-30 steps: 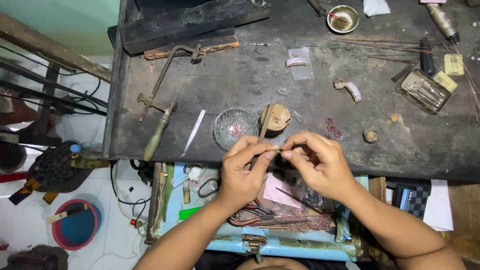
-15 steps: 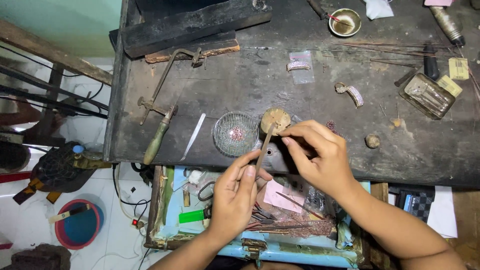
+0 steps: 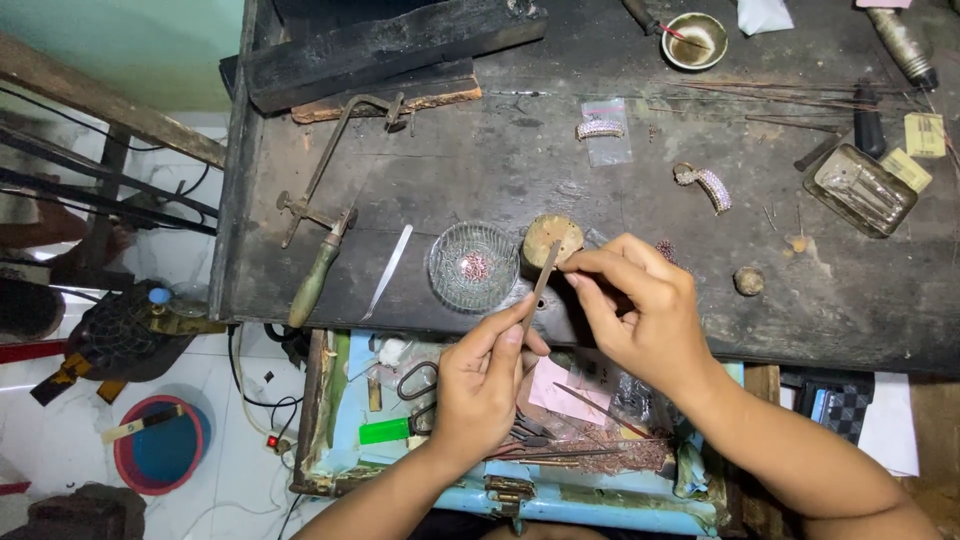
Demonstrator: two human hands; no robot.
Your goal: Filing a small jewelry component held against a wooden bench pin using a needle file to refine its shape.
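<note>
Your left hand [image 3: 485, 385] pinches a thin wooden stick [image 3: 541, 285], fingers closed on its lower end, its tip slanting up to the round wooden block [image 3: 551, 238] at the bench edge. Your right hand [image 3: 640, 305] pinches shut just beside that tip; what it grips is too small to tell. Left of the block, the clear glass dish [image 3: 474, 266] holds a small cluster of pinkish bits. Far right, a rectangular glass tray [image 3: 860, 188] holds thin metal pieces. Up top, a small brass bowl [image 3: 695, 40].
</note>
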